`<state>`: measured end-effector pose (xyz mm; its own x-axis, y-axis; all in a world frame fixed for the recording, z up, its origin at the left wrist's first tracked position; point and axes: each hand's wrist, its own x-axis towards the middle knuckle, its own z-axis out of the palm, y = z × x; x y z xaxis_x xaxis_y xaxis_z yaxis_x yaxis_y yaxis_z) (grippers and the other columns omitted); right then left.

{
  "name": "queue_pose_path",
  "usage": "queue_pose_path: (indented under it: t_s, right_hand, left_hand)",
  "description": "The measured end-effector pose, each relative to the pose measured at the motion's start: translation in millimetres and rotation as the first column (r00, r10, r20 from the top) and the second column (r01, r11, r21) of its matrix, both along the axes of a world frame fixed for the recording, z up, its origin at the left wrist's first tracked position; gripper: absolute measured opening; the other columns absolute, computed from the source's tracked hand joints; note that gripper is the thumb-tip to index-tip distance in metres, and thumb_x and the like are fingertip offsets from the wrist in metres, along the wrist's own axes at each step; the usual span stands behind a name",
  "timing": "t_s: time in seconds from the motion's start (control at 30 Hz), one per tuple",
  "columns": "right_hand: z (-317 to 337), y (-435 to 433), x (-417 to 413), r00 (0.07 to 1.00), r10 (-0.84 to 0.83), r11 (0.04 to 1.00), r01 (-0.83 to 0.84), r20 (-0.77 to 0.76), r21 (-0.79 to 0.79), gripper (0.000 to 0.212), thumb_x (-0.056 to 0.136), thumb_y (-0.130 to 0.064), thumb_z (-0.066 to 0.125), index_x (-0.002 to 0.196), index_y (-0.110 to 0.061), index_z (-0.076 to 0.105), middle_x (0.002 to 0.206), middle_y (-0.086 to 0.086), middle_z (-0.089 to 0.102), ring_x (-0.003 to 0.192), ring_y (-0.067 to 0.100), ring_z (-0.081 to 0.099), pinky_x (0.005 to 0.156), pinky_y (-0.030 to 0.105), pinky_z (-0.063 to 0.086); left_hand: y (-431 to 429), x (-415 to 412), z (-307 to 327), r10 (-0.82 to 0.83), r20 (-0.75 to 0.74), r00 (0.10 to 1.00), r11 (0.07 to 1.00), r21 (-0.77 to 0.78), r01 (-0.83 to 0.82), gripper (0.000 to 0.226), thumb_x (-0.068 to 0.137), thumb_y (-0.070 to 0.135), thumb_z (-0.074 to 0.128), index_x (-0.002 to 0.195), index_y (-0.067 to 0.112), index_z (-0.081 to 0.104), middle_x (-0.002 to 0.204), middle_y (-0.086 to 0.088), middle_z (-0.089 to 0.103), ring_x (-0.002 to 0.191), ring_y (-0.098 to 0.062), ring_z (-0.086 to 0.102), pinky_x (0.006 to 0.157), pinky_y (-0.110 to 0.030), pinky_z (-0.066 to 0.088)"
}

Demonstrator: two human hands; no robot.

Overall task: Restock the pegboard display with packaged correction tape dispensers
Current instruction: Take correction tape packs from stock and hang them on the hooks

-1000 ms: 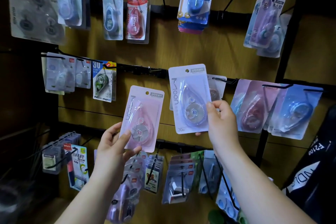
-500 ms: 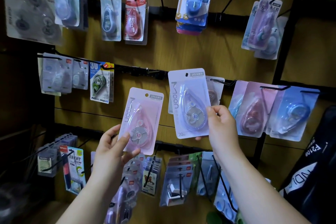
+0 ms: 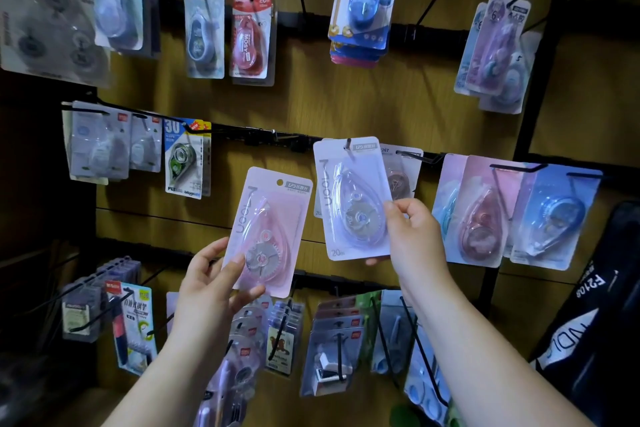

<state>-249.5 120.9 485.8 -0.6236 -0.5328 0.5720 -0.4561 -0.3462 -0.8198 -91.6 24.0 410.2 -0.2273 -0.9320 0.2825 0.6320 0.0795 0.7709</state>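
Against wooden pegboard [image 3: 346, 97], left hand [image 3: 207, 284] pinches pink teardrop-dispenser pack [image 3: 273, 218], right hand [image 3: 412, 239] grips lilac pack [image 3: 349, 198].

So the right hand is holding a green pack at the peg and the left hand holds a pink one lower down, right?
No: the head view shows the right hand holding a lilac pack at the peg, not green. The left hand does hold the pink pack lower down.

The pink pack [image 3: 268, 232] is tilting above the left hand [image 3: 207, 284], the lilac pack [image 3: 353, 198] is meeting a peg [image 3: 349, 144] just left of the right hand [image 3: 412, 236].
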Motion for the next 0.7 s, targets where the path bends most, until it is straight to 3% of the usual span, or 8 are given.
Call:
queue_pose_path:
  t_s: [0.2,0.47,0.53,0.57,0.63,0.7]
  right_hand:
    - [-1.5,-20.5,-18.4,0.986,-0.13,0.987,0.139,-0.109,0.076,0.013,0.096,-0.019,0.039,0.086,-0.012,0.045,0.074,-0.008,0.049,0.061,0.009,0.052,0.036,0.016,0.046]
    - [2.8,-62.8,-44.3,0.944,-0.254,0.938,0.294,-0.213,0.184,0.015,0.097,-0.02,0.035,0.089,-0.01,0.042,0.09,0.007,0.052,0.067,0.028,0.058,0.029,0.005,0.031]
    - [1.1,-68.3,-43.3,0.959,-0.222,0.941,0.258,-0.176,0.22,0.015,0.096,-0.02,0.037,0.085,-0.011,0.042,0.087,0.005,0.05,0.07,0.028,0.059,0.041,0.01,0.043]
    - [-1.0,-69.4,-42.5,0.968,-0.196,0.941,0.231,-0.159,0.249,0.016,0.095,-0.021,0.039,0.081,-0.014,0.042,0.085,0.004,0.05,0.073,0.029,0.06,0.052,0.019,0.049]
    - [-11.6,-68.9,-40.3,0.983,-0.135,0.934,0.169,-0.126,0.314,0.013,0.093,-0.022,0.044,0.081,-0.018,0.041,0.087,0.002,0.052,0.084,0.028,0.059,0.068,0.033,0.048]
    - [-26.3,-61.2,-30.0,0.99,-0.092,0.928,0.124,-0.109,0.351,0.013,0.093,-0.025,0.047,0.101,-0.015,0.043,0.098,0.0,0.049,0.092,0.019,0.051,0.073,0.027,0.043]
  left_hand:
    - [-4.0,-0.5,-2.3,0.006,-0.008,1.0,1.0,0.009,-0.006,0.021,0.088,0.009,0.05,0.108,0.016,0.049,0.096,0.0,0.061,0.08,-0.02,0.061,0.043,-0.015,0.051]
    - [-11.7,0.0,-7.2,-0.003,-0.002,1.0,1.0,0.014,0.003,0.015,0.088,0.011,0.051,0.094,0.024,0.053,0.096,-0.001,0.063,0.082,-0.021,0.062,0.044,-0.016,0.052]
    - [-11.3,-0.5,-7.7,-0.003,0.003,1.0,1.0,0.008,0.003,0.015,0.087,0.011,0.051,0.096,0.023,0.053,0.096,0.0,0.062,0.081,-0.02,0.063,0.043,-0.016,0.051]
    - [-10.3,-0.9,-7.3,-0.004,0.005,1.0,1.0,0.003,0.004,0.015,0.087,0.011,0.051,0.096,0.022,0.053,0.096,0.0,0.062,0.08,-0.019,0.063,0.044,-0.016,0.052]
    - [-7.5,-2.5,-5.7,-0.01,0.002,1.0,1.0,-0.01,0.01,0.014,0.087,0.01,0.05,0.093,0.023,0.053,0.094,0.001,0.063,0.078,-0.017,0.063,0.044,-0.016,0.052]
    - [-3.2,-4.9,-2.3,-0.024,-0.007,1.0,0.999,-0.023,0.024,0.015,0.087,0.009,0.05,0.092,0.022,0.054,0.094,0.001,0.064,0.076,-0.015,0.064,0.045,-0.016,0.053]
